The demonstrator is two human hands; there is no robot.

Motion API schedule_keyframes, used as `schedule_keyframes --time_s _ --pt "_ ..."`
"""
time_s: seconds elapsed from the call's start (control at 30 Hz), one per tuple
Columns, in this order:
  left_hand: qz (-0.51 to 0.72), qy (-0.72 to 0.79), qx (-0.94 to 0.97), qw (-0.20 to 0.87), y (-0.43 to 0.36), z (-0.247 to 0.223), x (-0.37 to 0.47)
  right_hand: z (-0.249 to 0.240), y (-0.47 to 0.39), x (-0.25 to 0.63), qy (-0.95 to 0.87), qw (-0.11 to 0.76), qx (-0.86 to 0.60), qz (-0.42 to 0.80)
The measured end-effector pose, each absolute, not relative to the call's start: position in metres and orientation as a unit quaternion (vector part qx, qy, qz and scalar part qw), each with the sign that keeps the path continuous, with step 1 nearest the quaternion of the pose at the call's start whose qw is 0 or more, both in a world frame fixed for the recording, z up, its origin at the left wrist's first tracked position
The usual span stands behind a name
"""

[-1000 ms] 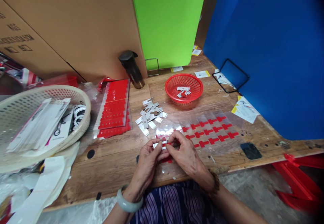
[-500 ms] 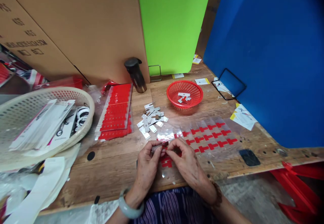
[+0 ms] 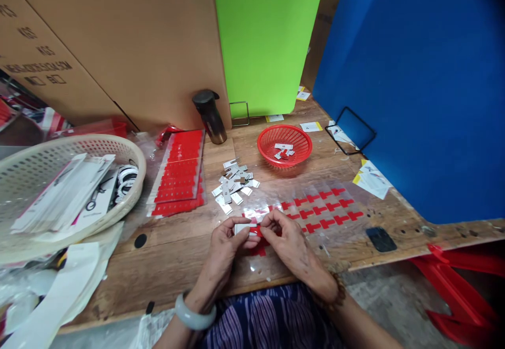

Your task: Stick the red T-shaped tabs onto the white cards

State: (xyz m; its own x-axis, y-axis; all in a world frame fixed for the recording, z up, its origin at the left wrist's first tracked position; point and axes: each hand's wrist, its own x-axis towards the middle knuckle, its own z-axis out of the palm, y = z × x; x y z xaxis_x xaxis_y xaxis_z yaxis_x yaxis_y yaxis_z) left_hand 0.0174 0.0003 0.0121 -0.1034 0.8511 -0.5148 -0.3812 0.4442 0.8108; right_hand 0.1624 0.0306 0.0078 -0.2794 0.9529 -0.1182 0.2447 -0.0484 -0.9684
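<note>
Between the thumb and fingers of my left hand (image 3: 223, 246) is a small silvery metal plate (image 3: 241, 228). My right hand (image 3: 290, 244) pinches a red sticker (image 3: 255, 230) at the plate's right end; its fingertips hide part of that sticker. Beneath both hands lies a clear sheet of red T-shaped stickers (image 3: 315, 211), stretching off to the right. Just beyond my left hand is a loose pile of similar metal plates (image 3: 235, 183). Farther back, a red plastic basket (image 3: 303, 154) holds several plates, some with red on them.
Stacked red sticker sheets (image 3: 179, 173) lie left of the pile, with a dark tumbler (image 3: 211, 117) behind. A cream basket (image 3: 136, 181) of printed cards stands far left. Green (image 3: 264, 39) and blue (image 3: 414, 91) boards rise behind. A dark flat square (image 3: 381, 239) lies near the right front edge.
My left hand has turned the plate so that its bright flat face shows, with red at its right end. Both hands stay close together over the sheet. The view has shifted slightly.
</note>
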Motion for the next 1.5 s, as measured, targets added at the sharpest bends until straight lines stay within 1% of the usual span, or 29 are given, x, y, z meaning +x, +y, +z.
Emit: schedule_keyframes --time_s 0.53,0.67,0.87,1.13,1.5 --pt "0.471 0.585 0.221 0.623 0.0 0.012 0.018 0.002 0.027 0.158 -0.653 0.321 -0.521 0.446" --pt "0.467 0.59 0.225 0.619 0.0 0.013 0.018 0.003 0.026 0.157 -0.653 0.309 -0.529 0.444" --pt "0.458 0.59 0.241 0.62 -0.002 0.012 0.016 -0.001 0.028 0.154 -0.645 0.317 -0.53 0.45" --pt "0.454 0.589 0.24 0.624 -0.004 0.005 0.012 -0.003 0.024 0.156 -0.686 0.305 -0.521 0.405" --pt "0.448 0.591 0.248 0.623 -0.008 0.004 0.011 -0.004 0.024 0.155 -0.644 0.326 -0.51 0.468"
